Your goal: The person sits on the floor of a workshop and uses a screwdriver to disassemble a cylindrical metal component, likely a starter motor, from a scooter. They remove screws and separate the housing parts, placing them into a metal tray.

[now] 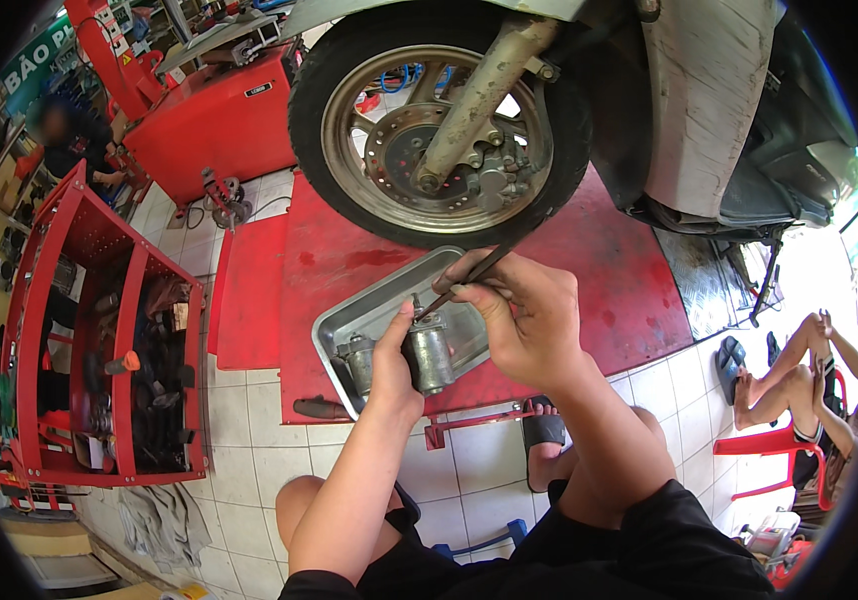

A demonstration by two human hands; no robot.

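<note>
My left hand (394,368) is closed around a dull grey cylindrical metal part (433,362), held upright over a shallow metal tray (327,338). In my right hand (537,318) a thin dark rod-like tool (494,260) is pinched between thumb and fingers. Its lower end reaches the top of the metal part; the exact contact is hidden by my fingers. A second grey metal part (359,362) lies in the tray, left of my left hand. By the tray's near-left corner is a tool with a dark handle (321,408).
A motorbike's front wheel (314,150), with brake disc and caliper (497,182), stands just beyond the tray on a red platform (609,290). Left is a red tool rack (129,400). A person sits on a red chair (774,455) at right; another person (74,135) is far left.
</note>
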